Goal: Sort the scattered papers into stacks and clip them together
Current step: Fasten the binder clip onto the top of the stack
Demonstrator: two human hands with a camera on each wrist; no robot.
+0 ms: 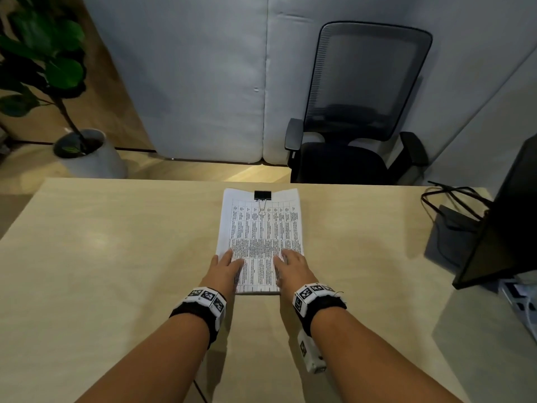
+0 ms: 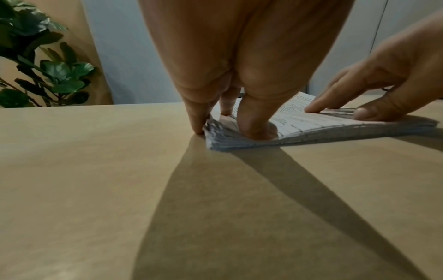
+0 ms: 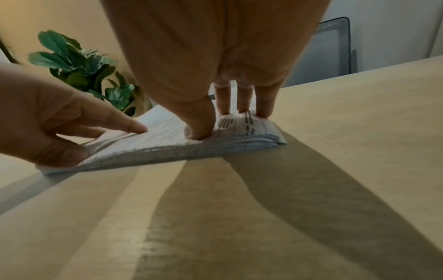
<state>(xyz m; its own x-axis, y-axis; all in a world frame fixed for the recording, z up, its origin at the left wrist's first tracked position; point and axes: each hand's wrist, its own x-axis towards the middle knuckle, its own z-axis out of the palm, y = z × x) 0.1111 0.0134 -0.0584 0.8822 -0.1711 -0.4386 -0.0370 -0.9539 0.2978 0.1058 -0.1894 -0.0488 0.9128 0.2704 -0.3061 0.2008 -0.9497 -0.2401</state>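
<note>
On desk [image 1: 116,257] | clipped stack [image 1: 261,228] | both hands press near end

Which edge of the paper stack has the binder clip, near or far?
The far edge: the black binder clip grips the paper stack there, while left hand and right hand press the near end.

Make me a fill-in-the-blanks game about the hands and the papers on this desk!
1. The paper stack is held together by one black binder ____.
2. The clip sits on the stack's ____ edge, away from the person.
3. The left hand and right hand both rest on the ____.
4. Behind the desk stands an office ____.

Missing words: clip; far; stack; chair
</note>
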